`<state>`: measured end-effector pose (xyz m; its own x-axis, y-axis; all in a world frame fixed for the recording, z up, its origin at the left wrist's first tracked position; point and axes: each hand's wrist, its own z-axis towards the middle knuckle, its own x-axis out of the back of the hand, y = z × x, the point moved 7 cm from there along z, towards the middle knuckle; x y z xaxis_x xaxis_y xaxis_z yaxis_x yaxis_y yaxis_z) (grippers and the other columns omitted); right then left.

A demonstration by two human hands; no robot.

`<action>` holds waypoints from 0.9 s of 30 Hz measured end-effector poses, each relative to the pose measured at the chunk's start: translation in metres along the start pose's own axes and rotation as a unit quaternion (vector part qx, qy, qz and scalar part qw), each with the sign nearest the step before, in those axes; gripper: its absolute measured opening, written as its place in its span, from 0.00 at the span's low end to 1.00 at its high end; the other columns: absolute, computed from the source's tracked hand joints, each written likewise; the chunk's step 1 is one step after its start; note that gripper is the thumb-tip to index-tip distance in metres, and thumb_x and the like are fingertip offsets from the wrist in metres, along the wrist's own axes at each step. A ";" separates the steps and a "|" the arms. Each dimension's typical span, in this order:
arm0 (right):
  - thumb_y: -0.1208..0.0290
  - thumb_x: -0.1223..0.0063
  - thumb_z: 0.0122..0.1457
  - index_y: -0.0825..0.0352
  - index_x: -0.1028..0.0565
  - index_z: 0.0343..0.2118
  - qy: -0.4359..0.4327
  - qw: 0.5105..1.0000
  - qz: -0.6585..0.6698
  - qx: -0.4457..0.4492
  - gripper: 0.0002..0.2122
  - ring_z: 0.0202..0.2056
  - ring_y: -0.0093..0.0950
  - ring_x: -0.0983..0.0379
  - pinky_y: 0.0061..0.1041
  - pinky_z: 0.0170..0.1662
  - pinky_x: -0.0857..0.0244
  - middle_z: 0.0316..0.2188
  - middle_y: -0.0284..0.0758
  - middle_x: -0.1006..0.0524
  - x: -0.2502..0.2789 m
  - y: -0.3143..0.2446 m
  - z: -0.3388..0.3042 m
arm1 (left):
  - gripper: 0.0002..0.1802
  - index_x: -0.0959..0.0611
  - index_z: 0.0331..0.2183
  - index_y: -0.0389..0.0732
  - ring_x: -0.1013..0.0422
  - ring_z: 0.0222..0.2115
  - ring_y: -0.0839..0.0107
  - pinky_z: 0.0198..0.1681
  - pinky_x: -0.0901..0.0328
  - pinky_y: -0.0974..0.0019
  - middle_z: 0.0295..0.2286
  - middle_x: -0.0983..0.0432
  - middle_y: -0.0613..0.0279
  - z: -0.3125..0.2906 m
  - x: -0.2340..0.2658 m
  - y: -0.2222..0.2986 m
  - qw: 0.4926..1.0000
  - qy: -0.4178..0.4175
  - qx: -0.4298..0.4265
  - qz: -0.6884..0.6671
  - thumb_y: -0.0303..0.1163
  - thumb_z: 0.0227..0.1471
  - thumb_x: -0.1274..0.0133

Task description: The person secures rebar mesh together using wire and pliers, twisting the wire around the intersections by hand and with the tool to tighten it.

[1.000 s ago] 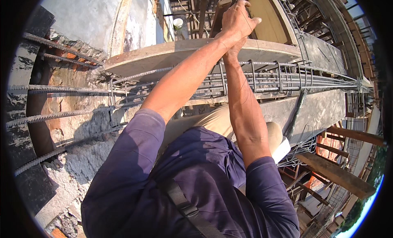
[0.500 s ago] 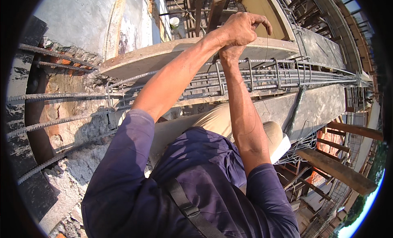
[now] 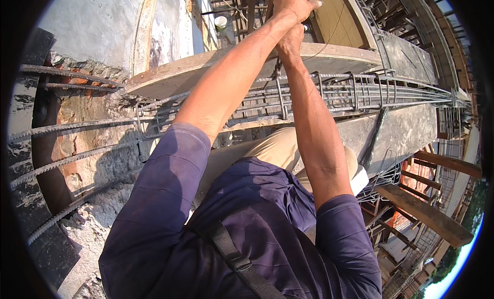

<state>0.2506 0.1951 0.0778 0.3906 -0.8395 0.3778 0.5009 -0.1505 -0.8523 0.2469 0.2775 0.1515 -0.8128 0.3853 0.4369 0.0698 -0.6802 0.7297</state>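
My two hands are raised together beyond the far formwork board (image 3: pixel 329 52). My left hand (image 3: pixel 296 5) is uppermost, its fingers closed in a pinch. Beside it a thin dark wire (image 3: pixel 337 27) curves down toward my right wrist; the point where the fingers grip it is not clear. Just below, my right hand (image 3: pixel 291 40) is closed, its fingers mostly hidden by the left wrist. What it holds cannot be made out. Under both forearms runs a long cage of ribbed steel bars (image 3: pixel 329 99) with square stirrups (image 3: pixel 354 93) around it.
A near concrete-grey board (image 3: pixel 401 126) borders the cage. Ribbed bars (image 3: pixel 77 128) stick out at the left over broken masonry (image 3: pixel 77 160). A white bucket (image 3: pixel 221 23) stands below at the back. Bent steel stirrups (image 3: pixel 383 180) and timber beams (image 3: pixel 427 211) lie right.
Both hands have moved up and away from me, over the far board. The wire that hung straight from my left fingertips now bows out to the right.
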 end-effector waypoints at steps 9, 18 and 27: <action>0.64 0.37 0.55 0.70 0.26 0.43 0.164 0.961 0.222 -0.014 0.18 0.39 0.29 0.24 0.35 0.41 0.30 0.40 0.38 0.21 0.045 0.031 -0.029 | 0.23 0.10 0.27 0.42 0.22 0.24 0.68 0.33 0.25 0.63 0.22 0.17 0.60 -0.044 -0.035 0.080 0.979 -0.166 -0.014 -0.122 0.54 0.42 0.31; 0.65 0.45 0.63 0.69 0.36 0.58 -0.033 0.997 0.058 0.031 0.24 0.51 0.32 0.30 0.34 0.55 0.36 0.49 0.39 0.28 0.060 0.003 -0.054 | 0.26 0.12 0.37 0.46 0.24 0.31 0.74 0.40 0.28 0.64 0.30 0.19 0.65 -0.083 -0.020 0.093 0.923 -0.322 -0.060 -0.204 0.53 0.40 0.28; 0.83 0.37 0.52 0.62 0.36 0.26 0.086 0.944 0.290 -0.131 0.15 0.24 0.16 0.38 0.20 0.30 0.35 0.21 0.23 0.37 0.073 0.008 -0.066 | 0.22 0.19 0.45 0.39 0.24 0.40 0.57 0.46 0.30 0.52 0.38 0.21 0.54 -0.228 0.064 -0.031 0.996 -0.026 0.068 0.052 0.31 0.45 0.40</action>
<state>0.2320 0.0983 0.0746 0.3979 -0.8894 -0.2251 0.0245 0.2556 -0.9665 0.0605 0.1807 0.0373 -0.7657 0.3515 0.5386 0.2330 -0.6289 0.7417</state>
